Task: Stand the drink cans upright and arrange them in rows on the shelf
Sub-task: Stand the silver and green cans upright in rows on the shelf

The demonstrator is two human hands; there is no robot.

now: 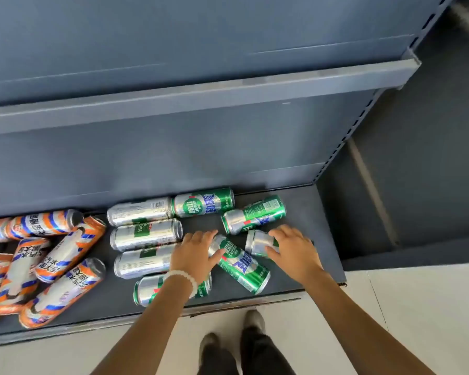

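Note:
Drink cans lie on their sides on the dark bottom shelf (303, 209). My left hand (194, 253) closes around the top end of a green can (241, 266) that lies diagonally. My right hand (293, 247) grips a silver and green can (259, 242) lying just right of it. Further back lie another green can (255, 213) and a green can (203, 202) against the back wall. Three silver cans (145, 234) lie stacked side by side in the middle, with one more green can (146, 289) under my left wrist. None stands upright.
Several orange, blue and white cans (65, 247) lie in a heap at the shelf's left end. An upper shelf (201, 96) overhangs the back. The shelf's right end beyond my right hand is bare. My feet (252, 320) stand on the light floor in front.

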